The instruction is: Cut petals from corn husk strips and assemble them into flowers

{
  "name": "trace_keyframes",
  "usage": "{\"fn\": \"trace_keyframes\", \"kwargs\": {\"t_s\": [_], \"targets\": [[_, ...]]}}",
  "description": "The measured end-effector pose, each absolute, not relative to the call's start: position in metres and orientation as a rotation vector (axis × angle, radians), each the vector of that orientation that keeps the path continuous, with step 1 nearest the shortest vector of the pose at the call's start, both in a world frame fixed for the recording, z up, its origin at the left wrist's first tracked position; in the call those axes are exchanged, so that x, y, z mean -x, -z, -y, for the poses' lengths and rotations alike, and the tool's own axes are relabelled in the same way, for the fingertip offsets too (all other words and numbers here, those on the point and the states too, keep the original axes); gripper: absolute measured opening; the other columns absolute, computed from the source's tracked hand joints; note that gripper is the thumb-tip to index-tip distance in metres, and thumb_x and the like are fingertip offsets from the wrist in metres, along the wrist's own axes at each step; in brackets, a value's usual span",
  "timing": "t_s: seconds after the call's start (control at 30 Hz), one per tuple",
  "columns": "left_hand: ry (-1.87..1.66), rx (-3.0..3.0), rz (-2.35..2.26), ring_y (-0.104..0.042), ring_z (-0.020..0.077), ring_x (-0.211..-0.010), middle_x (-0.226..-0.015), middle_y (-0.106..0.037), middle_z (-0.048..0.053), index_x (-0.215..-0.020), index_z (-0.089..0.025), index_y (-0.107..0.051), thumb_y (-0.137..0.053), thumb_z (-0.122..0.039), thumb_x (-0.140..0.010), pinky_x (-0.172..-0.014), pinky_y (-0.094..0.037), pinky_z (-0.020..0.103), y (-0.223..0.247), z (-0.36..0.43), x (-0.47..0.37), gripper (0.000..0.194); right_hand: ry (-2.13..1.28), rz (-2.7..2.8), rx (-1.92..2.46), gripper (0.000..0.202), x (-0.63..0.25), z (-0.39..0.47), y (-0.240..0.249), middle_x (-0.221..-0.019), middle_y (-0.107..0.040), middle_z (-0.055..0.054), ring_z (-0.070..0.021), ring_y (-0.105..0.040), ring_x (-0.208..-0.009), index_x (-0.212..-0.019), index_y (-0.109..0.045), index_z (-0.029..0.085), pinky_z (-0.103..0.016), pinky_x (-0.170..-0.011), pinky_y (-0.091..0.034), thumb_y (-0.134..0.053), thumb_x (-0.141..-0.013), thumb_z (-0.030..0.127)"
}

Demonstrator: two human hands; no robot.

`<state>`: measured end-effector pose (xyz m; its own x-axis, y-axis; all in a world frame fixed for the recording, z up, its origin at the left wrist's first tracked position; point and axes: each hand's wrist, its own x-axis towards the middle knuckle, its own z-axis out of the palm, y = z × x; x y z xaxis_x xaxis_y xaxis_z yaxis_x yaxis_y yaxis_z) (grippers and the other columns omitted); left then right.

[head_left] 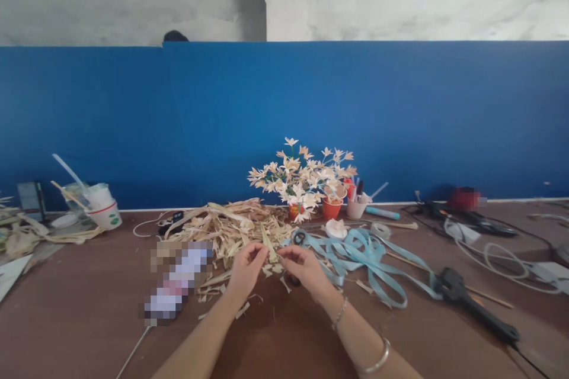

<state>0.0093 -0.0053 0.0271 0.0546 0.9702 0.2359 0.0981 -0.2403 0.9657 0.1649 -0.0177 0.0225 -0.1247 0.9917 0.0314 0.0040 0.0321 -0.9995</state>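
Observation:
My left hand (249, 267) is closed in a pinch in front of a heap of dried corn husks (235, 219). A pale, greenish strip of corn husk (269, 244) shows between my two hands, at the fingertips. My right hand (304, 266) is pinched on the other side of this strip, its fingertips pointing left. Black-handled scissors (299, 238) lie just behind my right hand, partly hidden by it. Small husk scraps (243, 310) are scattered on the table beneath and beside my hands.
Behind the heap, pale husk flowers (297, 174) stand in red cups (331, 208). Blue ribbon (362, 257) lies tangled at right, near a black corded tool (478, 305). A blurred-out phone-like object (178, 284) lies left. White cables (502, 263) and a blue partition (284, 100) border the table.

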Motion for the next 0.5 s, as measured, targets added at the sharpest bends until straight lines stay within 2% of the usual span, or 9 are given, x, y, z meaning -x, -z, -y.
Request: {"fn": "trace_keyframes", "kwargs": {"t_s": [0.33, 0.5], "targets": [[-1.364, -1.454, -1.131, -0.05, 0.0122, -0.053, -0.054, -0.055, -0.002, -0.066, -0.015, -0.06, -0.058, -0.041, -0.072, -0.052, -0.039, 0.022, -0.0302, 0.0087, -0.0094, 0.027, -1.257, 1.309, 1.134, 0.024, -0.1659, 0.017, -0.0221, -0.052, -0.047, 0.006, -0.0052, -0.036, -0.041, -0.08, -0.062, 0.016, -0.019, -0.039, -0.027, -0.065, -0.066, 0.036], [-1.388, -1.482, -1.109, -0.049, 0.0112, -0.053, -0.054, -0.054, -0.002, -0.065, -0.015, -0.059, -0.057, -0.038, -0.075, -0.054, -0.039, 0.022, -0.0255, 0.0068, -0.0081, 0.025, -1.246, 1.308, 1.127, 0.021, -0.1658, 0.0169, -0.0222, -0.049, -0.045, 0.007, -0.0052, -0.035, -0.039, -0.079, -0.062, 0.016, -0.019, -0.039, -0.027, -0.063, -0.068, 0.033]]}}
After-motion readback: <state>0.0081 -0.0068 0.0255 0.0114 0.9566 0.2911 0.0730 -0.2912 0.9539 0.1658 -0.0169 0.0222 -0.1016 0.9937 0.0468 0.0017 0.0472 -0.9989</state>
